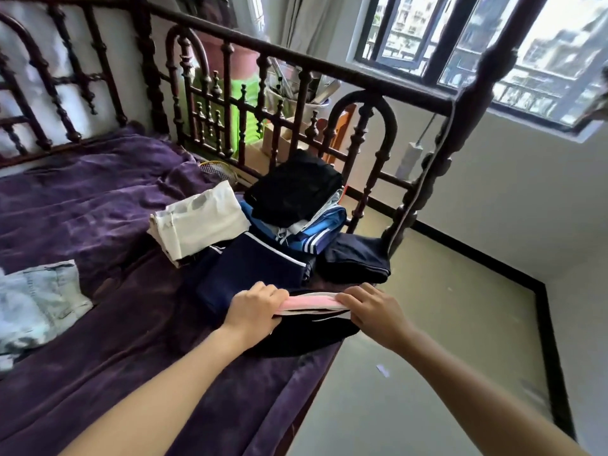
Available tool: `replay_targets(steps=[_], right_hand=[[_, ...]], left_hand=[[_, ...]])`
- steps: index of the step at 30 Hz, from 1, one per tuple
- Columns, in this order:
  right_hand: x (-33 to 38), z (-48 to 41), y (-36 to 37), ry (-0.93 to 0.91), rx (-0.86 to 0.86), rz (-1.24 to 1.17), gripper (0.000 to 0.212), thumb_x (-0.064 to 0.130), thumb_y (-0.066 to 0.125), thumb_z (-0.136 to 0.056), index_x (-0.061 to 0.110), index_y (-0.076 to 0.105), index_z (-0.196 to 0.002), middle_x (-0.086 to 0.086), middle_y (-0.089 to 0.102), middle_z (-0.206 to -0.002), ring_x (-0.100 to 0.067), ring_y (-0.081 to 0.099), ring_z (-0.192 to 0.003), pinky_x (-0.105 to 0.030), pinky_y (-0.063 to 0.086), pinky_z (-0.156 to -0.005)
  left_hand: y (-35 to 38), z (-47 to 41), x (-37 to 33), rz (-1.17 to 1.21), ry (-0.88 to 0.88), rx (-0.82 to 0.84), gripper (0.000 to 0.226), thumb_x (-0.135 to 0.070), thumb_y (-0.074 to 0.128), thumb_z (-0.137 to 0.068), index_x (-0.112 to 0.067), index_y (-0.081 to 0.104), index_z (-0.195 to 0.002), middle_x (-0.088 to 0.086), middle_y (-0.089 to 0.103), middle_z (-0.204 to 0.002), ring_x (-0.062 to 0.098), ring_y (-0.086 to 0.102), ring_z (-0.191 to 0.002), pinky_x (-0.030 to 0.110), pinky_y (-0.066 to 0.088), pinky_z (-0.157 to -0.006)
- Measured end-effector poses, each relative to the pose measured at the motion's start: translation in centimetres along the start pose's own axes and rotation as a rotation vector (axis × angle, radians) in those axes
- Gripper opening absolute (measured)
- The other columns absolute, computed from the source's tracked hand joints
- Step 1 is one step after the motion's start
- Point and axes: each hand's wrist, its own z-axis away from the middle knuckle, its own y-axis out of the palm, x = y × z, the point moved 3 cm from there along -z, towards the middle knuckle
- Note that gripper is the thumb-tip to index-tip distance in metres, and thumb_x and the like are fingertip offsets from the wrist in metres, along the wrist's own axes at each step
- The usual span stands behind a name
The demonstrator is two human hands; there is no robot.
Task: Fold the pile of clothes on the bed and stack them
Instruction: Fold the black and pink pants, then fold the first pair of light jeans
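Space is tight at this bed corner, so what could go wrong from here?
The black garment with a pink and white waistband, gripped by the left hand and right hand, lies at the edge of the purple blanket and might slip to the floor. The folded black garment tops an uneven stack over a blue white-striped garment; adding more may topple it. The folded dark navy garment at the bed's corner could be knocked off.
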Motion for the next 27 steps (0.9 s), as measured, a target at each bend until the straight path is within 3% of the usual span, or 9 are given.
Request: replay_targets(steps=[6, 11, 13, 15, 17, 19, 21, 27], right_hand=[[-12.6, -2.7, 2.1, 0.001, -0.008, 0.041, 0.035, 0.018, 0.040, -0.072, 0.016, 0.071, -0.090, -0.001, 0.069, -0.079, -0.022, 0.066, -0.063, -0.026, 0.053, -0.048], [-24.3, -4.4, 3.1, 0.110, -0.143, 0.043, 0.026, 0.017, 0.046, -0.077, 0.020, 0.055, -0.101, -0.004, 0.069, -0.086, -0.025, 0.065, -0.072, -0.028, 0.052, -0.055], [-26.9, -3.5, 5.7, 0.173, -0.192, 0.046, 0.026, 0.016, 0.051, -0.077, 0.019, 0.052, -0.103, -0.006, 0.067, -0.091, -0.027, 0.060, -0.079, -0.030, 0.051, -0.059], [-28.1, -2.4, 10.2, 0.244, -0.023, -0.006, 0.040, 0.017, 0.067, -0.067, 0.019, 0.051, -0.104, -0.009, 0.065, -0.096, -0.028, 0.053, -0.088, -0.033, 0.054, -0.063], [-28.6, -1.2, 15.5, 0.320, 0.349, -0.023, 0.066, 0.020, 0.086, -0.046, 0.022, 0.056, -0.105, -0.014, 0.064, -0.109, -0.033, 0.052, -0.103, -0.037, 0.054, -0.073], [-28.2, 0.5, 19.0, 0.391, 0.639, -0.117, 0.068, 0.025, 0.080, -0.064, 0.020, 0.052, -0.126, -0.017, 0.043, -0.139, -0.035, 0.039, -0.129, -0.042, 0.043, -0.098], [-27.7, 1.2, 21.0, 0.382, 0.760, -0.198, 0.060, 0.029, 0.060, -0.085, 0.020, 0.035, -0.139, -0.010, 0.023, -0.150, -0.028, 0.021, -0.139, -0.041, 0.029, -0.108], [-27.2, -2.9, 21.0, 0.279, 0.753, -0.240, 0.061, 0.032, 0.046, -0.094, 0.023, 0.019, -0.147, -0.010, 0.014, -0.155, -0.025, 0.018, -0.141, -0.039, 0.024, -0.110]], left_hand=[[3.4, -12.4, -1.3, -0.091, 0.014, -0.023, 0.051, -0.032, 0.091, -0.022, -0.023, 0.064, -0.064, -0.010, 0.057, -0.055, 0.012, 0.057, -0.048, 0.015, 0.037, -0.033], [5.4, -25.0, -3.2, -0.141, 0.017, -0.233, 0.022, -0.011, 0.071, -0.053, -0.015, 0.066, -0.074, -0.001, 0.062, -0.067, 0.021, 0.062, -0.062, 0.026, 0.047, -0.046], [8.5, -28.0, -3.6, -0.127, -0.003, -0.255, 0.027, -0.007, 0.064, -0.060, -0.014, 0.061, -0.086, 0.002, 0.067, -0.082, 0.025, 0.066, -0.078, 0.031, 0.051, -0.060], [12.6, -29.3, -3.8, -0.131, -0.117, -0.046, 0.053, -0.011, 0.072, -0.061, -0.013, 0.051, -0.109, 0.012, 0.065, -0.113, 0.031, 0.061, -0.108, 0.041, 0.051, -0.080], [17.6, -28.9, -3.8, -0.134, -0.269, 0.377, 0.072, -0.021, 0.065, -0.080, -0.013, 0.027, -0.141, 0.018, 0.027, -0.151, 0.033, 0.024, -0.140, 0.050, 0.029, -0.107], [21.2, -27.2, -4.1, -0.106, -0.355, 0.732, 0.068, -0.023, 0.047, -0.093, -0.015, 0.010, -0.149, 0.014, -0.006, -0.157, 0.033, -0.005, -0.144, 0.050, 0.008, -0.115], [22.5, -26.2, -4.3, -0.114, -0.361, 0.816, 0.065, -0.023, 0.045, -0.093, -0.013, 0.011, -0.148, 0.013, -0.008, -0.157, 0.034, -0.005, -0.144, 0.049, 0.009, -0.115], [20.6, -26.2, -3.0, -0.117, -0.401, 0.702, 0.058, -0.029, 0.043, -0.095, -0.016, 0.020, -0.147, 0.011, 0.005, -0.157, 0.029, 0.004, -0.144, 0.046, 0.013, -0.114]])
